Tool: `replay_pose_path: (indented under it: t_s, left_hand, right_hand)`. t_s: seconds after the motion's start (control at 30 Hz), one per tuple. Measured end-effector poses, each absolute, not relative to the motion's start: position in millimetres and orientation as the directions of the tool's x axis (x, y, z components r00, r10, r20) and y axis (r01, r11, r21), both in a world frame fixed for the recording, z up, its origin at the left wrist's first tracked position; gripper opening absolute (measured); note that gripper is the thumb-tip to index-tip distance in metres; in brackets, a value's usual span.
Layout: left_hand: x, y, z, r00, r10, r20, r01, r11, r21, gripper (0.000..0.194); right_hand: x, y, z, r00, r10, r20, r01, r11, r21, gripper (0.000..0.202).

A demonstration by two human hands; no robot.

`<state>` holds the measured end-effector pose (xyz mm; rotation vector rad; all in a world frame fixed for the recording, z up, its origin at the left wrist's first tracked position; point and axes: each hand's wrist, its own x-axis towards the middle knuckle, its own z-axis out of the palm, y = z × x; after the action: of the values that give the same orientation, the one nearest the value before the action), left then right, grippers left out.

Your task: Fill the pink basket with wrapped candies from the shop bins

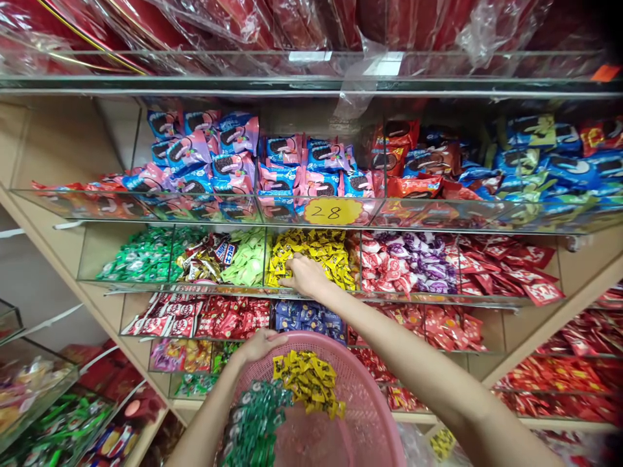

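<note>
My right hand reaches into a shelf compartment of yellow-wrapped candies. Its fingers are curled in among the candies, and the fingertips are partly hidden. Below, my left hand grips the far left rim of a round pink plastic basket, fingers over the edge. In that basket a heap of green-wrapped candies lies at the left. Beside it, toward the far side, sits a smaller pile of yellow-wrapped candies. Bare pink bottom shows at the front right.
Clear dividers separate light green candies to the left and red-and-white candies to the right. Above, packaged cookies stand behind a clear front with a yellow "28" tag. Blue-wrapped candies lie on the shelf below.
</note>
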<state>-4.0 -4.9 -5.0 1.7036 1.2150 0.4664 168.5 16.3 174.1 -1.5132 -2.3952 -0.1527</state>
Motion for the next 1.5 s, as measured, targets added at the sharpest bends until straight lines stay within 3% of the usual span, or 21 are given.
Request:
replay_pose_path:
  t_s: [0.17,0.43,0.57,0.83,1.07,1.33,1.5]
  left_hand:
    - [-4,-4,-5,0.433,0.884,-0.179,0.494,-0.066,0.867,0.051]
    - [-2,-7,1,0.405,0.888,-0.216,0.489,-0.011,0.872,0.054]
    - [3,-11,12,0.429,0.884,-0.188,0.479,-0.047,0.876,0.056]
    - [2,-9,3,0.406,0.886,-0.223,0.496,-0.008,0.868,0.055]
    - [-4,1,-12,0.403,0.898,-0.176,0.547,-0.082,0.833,0.054]
    - [-1,-3,-9,0.396,0.900,-0.183,0.538,-0.065,0.841,0.054]
    - [0,-4,-6,0.402,0.899,-0.172,0.557,-0.091,0.825,0.054]
  right_hand:
    - [175,13,178,-0.387,0.858,0.338,0.892,0.441,-0.098,0.046]
    - [204,-9,179,-0.366,0.793,0.487,0.813,0.527,-0.247,0.041]
    - [220,-37,154,-0.438,0.745,0.503,0.723,0.624,-0.296,0.035]
    - [236,-69,99,-0.513,0.719,0.469,0.704,0.665,-0.248,0.029]
    - [257,-61,60,-0.349,0.789,0.506,0.700,0.579,-0.419,0.027]
    - [213,-30,50,-0.319,0.930,0.181,0.904,0.356,-0.237,0.032]
    - [188,-20,43,-0.294,0.944,0.148,0.933,0.317,-0.172,0.022]
